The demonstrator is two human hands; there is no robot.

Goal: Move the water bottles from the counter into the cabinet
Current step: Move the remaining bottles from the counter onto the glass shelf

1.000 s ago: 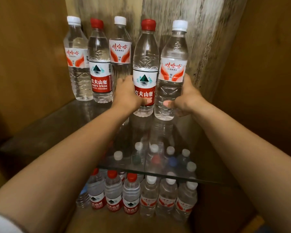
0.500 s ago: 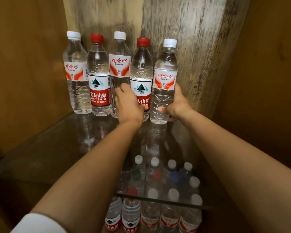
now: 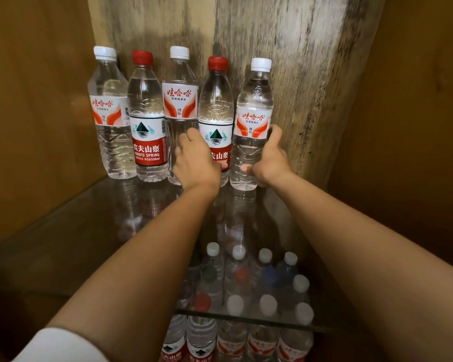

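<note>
At centre frame, the left hand (image 3: 196,159) grips a red-capped bottle (image 3: 216,111) and the right hand (image 3: 268,158) a white-capped bottle (image 3: 254,121); both should settle flat on the glass shelf (image 3: 71,231) before release.

The left hand (image 3: 196,163) hides the red-capped bottle (image 3: 216,105)'s lower label; the lower-shelf bottles (image 3: 246,340) are cut off.

The back wall is a rough, grey weathered wooden board (image 3: 293,82) with dark vertical streaks. On both sides stand smooth brown wooden panels, the left panel (image 3: 37,100) and the right panel (image 3: 416,126). A white sleeve cuff (image 3: 60,346) shows at the bottom left corner.
</note>
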